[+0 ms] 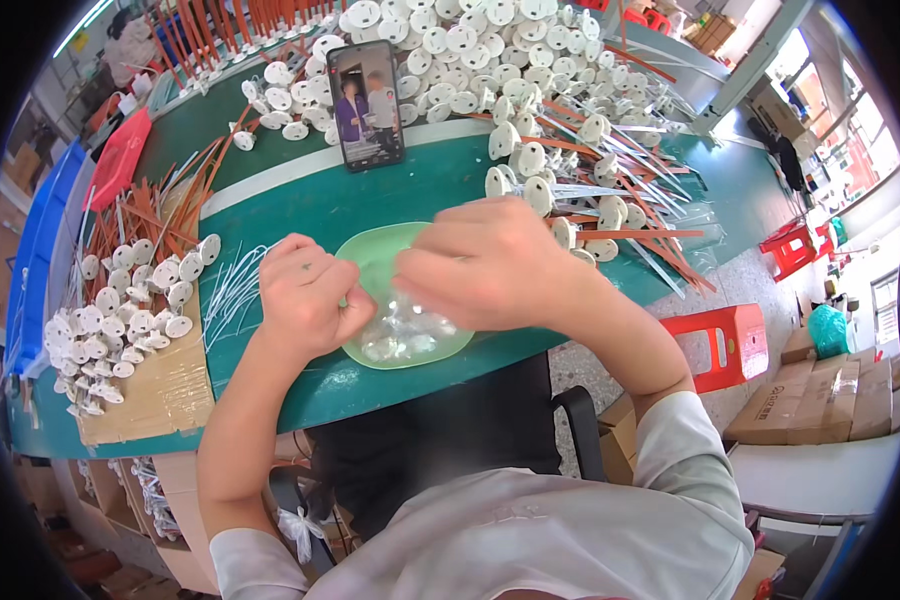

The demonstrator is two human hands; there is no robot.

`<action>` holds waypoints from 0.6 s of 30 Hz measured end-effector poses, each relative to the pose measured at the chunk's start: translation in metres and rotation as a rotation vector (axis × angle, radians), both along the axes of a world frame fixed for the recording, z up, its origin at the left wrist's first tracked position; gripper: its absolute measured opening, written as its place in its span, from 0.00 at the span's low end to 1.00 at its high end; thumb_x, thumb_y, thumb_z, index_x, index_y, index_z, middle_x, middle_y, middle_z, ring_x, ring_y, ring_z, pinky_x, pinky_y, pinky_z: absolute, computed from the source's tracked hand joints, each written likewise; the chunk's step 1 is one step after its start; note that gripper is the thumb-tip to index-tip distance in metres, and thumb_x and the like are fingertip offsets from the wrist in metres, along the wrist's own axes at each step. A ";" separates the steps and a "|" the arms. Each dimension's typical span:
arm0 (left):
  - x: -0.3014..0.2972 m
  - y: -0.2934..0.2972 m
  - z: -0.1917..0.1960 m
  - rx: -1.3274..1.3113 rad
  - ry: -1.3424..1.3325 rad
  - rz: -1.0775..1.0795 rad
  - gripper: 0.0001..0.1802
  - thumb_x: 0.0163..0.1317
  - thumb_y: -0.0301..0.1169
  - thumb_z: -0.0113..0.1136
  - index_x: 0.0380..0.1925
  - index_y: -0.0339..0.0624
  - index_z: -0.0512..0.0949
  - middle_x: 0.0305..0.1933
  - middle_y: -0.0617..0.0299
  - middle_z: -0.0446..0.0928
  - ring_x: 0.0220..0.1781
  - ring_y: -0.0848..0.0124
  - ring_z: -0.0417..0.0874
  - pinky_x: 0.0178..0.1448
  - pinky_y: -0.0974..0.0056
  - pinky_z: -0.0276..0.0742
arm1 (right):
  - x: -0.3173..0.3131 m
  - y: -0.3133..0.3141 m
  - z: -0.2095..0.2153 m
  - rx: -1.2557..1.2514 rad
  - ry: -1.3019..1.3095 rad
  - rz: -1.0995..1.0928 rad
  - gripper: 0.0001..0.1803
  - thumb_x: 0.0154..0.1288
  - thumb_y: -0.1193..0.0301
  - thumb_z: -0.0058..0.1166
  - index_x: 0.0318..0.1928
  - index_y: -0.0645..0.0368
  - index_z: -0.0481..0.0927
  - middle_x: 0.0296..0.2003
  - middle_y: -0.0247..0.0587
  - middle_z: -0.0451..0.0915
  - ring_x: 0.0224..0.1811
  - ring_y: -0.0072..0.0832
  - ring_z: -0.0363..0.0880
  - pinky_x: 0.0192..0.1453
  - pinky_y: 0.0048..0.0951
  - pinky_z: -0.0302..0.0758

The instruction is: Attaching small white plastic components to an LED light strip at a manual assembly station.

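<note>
Both of my hands are raised over a light green plastic bowl [410, 362] near the table's front edge. Small shiny clear or silvery pieces [400, 330] lie in it, too blurred to name. My left hand [312, 292] is curled into a fist at the bowl's left rim. Above the bowl's right side, my right hand [485, 262] has its fingers bent and pressed together. What either hand pinches, if anything, is hidden by the fingers. Thin white wires [238, 290] lie on the table just left of my left hand.
A phone [366, 105] stands upright behind the bowl. White round parts with wires [480, 50] heap up at the back and right; more [120, 310] lie on cardboard [175, 400] at the left. A blue bin [45, 250] and red tray [120, 160] flank them. Red stools [720, 345] stand right.
</note>
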State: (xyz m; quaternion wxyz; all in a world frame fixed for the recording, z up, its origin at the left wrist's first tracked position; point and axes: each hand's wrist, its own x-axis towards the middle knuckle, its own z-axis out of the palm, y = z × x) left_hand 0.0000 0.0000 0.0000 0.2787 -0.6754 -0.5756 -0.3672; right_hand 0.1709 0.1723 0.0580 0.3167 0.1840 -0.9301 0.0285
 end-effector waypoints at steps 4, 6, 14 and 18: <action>-0.001 -0.001 -0.003 -0.040 -0.012 -0.028 0.07 0.35 0.24 0.60 0.16 0.43 0.72 0.14 0.64 0.66 0.16 0.63 0.70 0.29 0.61 0.73 | 0.048 0.051 -0.010 -0.188 0.291 -0.317 0.07 0.53 0.79 0.67 0.34 0.59 0.84 0.30 0.35 0.84 0.26 0.33 0.81 0.31 0.31 0.77; 0.005 -0.004 -0.003 -0.051 -0.017 -0.031 0.07 0.35 0.24 0.60 0.16 0.43 0.72 0.14 0.64 0.66 0.16 0.64 0.71 0.28 0.61 0.73 | 0.090 0.069 -0.018 -0.223 0.342 -0.587 0.09 0.54 0.81 0.67 0.38 0.60 0.85 0.32 0.38 0.85 0.29 0.32 0.80 0.35 0.30 0.77; 0.010 0.001 -0.002 -0.018 -0.010 -0.065 0.07 0.37 0.24 0.61 0.16 0.43 0.72 0.14 0.63 0.67 0.17 0.63 0.73 0.28 0.61 0.74 | 0.148 0.089 -0.041 -0.277 0.156 -0.848 0.15 0.56 0.81 0.67 0.46 0.60 0.86 0.39 0.40 0.80 0.40 0.34 0.80 0.44 0.32 0.77; 0.006 0.003 -0.006 -0.033 -0.002 -0.066 0.07 0.38 0.24 0.61 0.16 0.44 0.71 0.14 0.63 0.67 0.16 0.63 0.72 0.27 0.61 0.73 | 0.151 0.097 -0.049 -0.255 0.099 -0.822 0.14 0.56 0.81 0.68 0.45 0.61 0.87 0.38 0.40 0.79 0.39 0.35 0.81 0.44 0.34 0.78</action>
